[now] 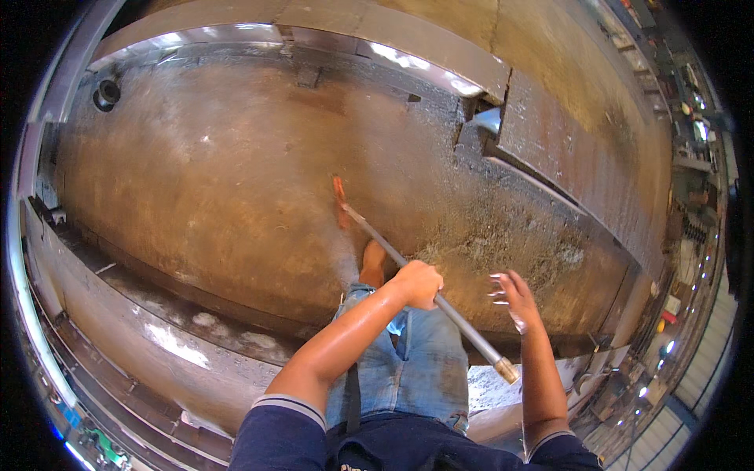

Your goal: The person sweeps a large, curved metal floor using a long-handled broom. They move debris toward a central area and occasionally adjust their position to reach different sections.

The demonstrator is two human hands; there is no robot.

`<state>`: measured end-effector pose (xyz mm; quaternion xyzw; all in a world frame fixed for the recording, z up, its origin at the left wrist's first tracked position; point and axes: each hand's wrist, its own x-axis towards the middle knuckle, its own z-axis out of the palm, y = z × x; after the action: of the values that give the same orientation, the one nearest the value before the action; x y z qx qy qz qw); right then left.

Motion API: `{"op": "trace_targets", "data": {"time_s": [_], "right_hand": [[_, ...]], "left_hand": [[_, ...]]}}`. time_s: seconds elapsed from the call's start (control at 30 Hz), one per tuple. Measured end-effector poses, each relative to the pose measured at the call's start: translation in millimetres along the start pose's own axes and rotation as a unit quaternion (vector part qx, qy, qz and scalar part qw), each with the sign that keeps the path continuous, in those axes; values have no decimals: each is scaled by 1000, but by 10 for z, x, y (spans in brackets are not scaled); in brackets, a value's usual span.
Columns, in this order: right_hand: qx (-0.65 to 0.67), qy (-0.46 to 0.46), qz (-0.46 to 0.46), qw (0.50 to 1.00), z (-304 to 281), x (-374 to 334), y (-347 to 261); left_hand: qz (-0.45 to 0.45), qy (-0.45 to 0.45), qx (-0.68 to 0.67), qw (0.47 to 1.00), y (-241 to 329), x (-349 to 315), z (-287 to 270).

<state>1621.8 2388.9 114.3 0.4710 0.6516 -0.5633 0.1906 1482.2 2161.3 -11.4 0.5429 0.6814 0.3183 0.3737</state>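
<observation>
My left hand [419,283] is wrapped round the grey shaft of a long-handled tool with a narrow orange crosspiece [339,202] at its far end. The tool slants from the middle of the view down to a brass-coloured near end. Its head is at the brown, wet-looking metal floor [236,173]; whether it is a scraper, rake or squeegee, I cannot tell. To the right of the shaft, my right hand [514,301] is raised with fingers apart and nothing held. Some fingertips on it look whitish.
Grey chips and grit [518,255] lie on the floor at right. A raised metal beam [581,157] borders the far and right sides, with a gap and bracket in it. A dark round fitting [107,95] sits far left. A ledge [196,337] runs along the near left.
</observation>
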Motion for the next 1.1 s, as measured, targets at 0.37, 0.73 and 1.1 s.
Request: {"op": "trace_targets", "data": {"time_s": [0.37,0.73,1.1], "right_hand": [[-157,-279,17,947,3404,366,331],[-258,-391,-146,871,6327,540,705],[95,-324,269,902,5510,1511,500]], "left_hand": [[-183,-184,35,965,-1288,-1858,-74],[-513,185,3,838,-2315,-5382,-575],[-626,153,-108,757,-2458,-6438,-236]]}}
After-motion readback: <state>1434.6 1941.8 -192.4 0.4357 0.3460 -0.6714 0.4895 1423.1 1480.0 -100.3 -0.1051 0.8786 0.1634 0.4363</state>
